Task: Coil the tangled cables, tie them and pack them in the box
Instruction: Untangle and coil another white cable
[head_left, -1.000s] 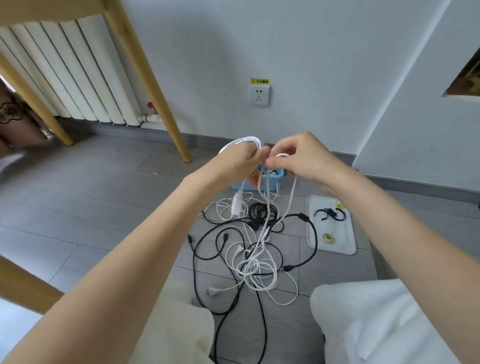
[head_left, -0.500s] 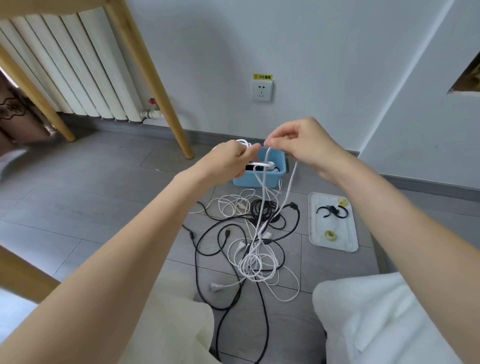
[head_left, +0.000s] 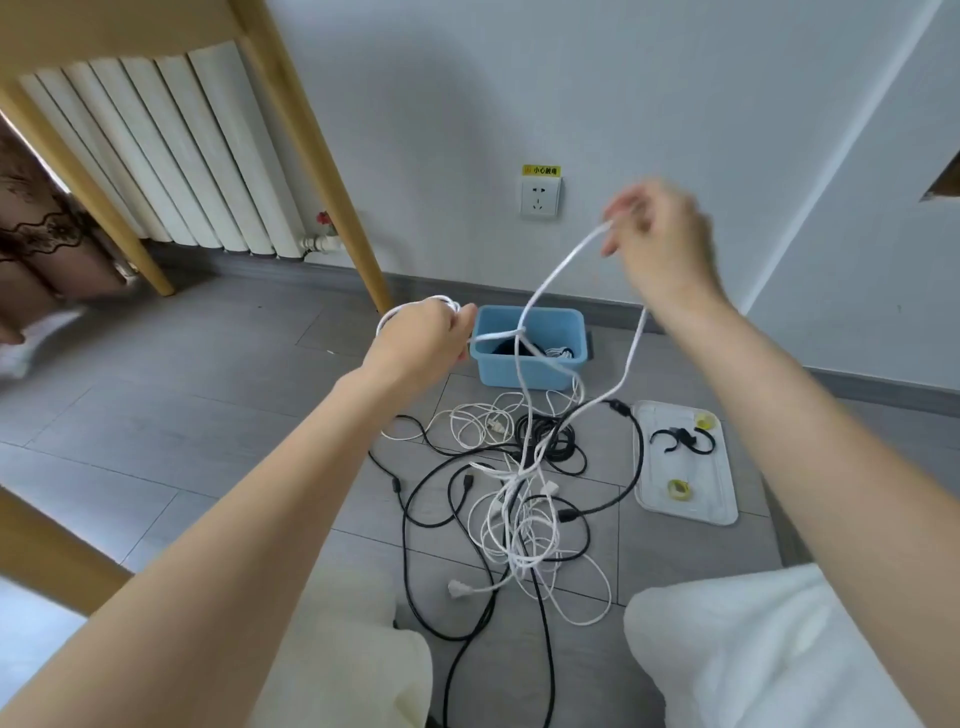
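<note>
Head view looks down on the grey tiled floor (head_left: 156, 426), where the tangled heap of thin white and black cables (head_left: 511, 499) sprawls between the person's knees and the wall, some black strands running toward the camera. Just beyond the heap stands the small light-blue plastic box (head_left: 530, 358), open-topped, with a dark coil and a bit of white cord already lying inside. To the right of the heap lies a flat white plastic tray (head_left: 717, 512) carrying black hook-shaped ties (head_left: 680, 439) and small yellow rolls (head_left: 679, 488). The left hand (head_left: 421, 338) is curled around a few finished loops of the thin white cable (head_left: 561, 270), holding them beside the box rim; the right hand (head_left: 660, 234) is raised well above, blurred, its fingers (head_left: 618, 208) seemingly pinching the same cable at the top of a long hanging bight, though the exact grip cannot be told. Both runs of that bight drop into the heap. The cable looks light, limp and smooth, likely to slip and to drag neighbours up with it; it seems best taken close to the coil, feeding short lengths so the snarl below loosens rather than tightens
</note>
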